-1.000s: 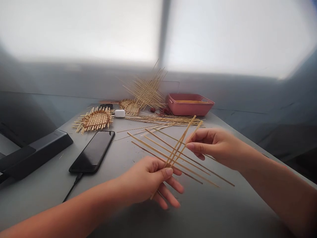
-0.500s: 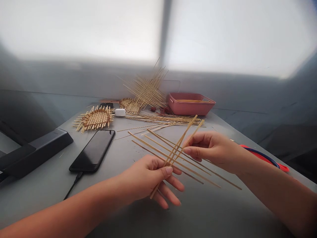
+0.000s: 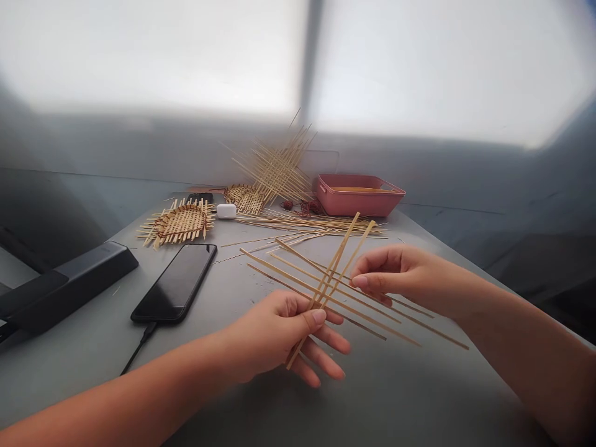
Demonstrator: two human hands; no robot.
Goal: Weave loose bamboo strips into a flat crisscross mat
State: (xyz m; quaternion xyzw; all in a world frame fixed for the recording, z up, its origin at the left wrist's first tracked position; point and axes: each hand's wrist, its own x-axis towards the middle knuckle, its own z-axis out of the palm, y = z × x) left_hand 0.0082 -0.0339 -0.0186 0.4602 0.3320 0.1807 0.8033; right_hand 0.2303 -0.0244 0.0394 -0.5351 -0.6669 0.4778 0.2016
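Several thin bamboo strips [image 3: 333, 282] cross one another in a loose lattice above the table. My left hand [image 3: 298, 332] pinches the lattice at its lower crossing between thumb and index finger, its other fingers spread beneath. To the right, my right hand [image 3: 384, 273] has thumb and fingertips closed on one of the long strips that slant down to the right. Two strips rise steeply past the crossing, their upper ends apart. Where the strips pass behind my fingers they are hidden.
A phone [image 3: 174, 282] with a cable lies left, beside a black device [image 3: 69, 282]. Farther back are a woven piece [image 3: 181, 223], a white case [image 3: 226, 212], a larger lattice [image 3: 279, 171], loose strips [image 3: 307, 223] and a pink basket [image 3: 358, 202].
My right hand has shifted slightly right, along with the strip in it. The upper ends of the steep strips have swung left. The red and blue item at the right is now hidden.
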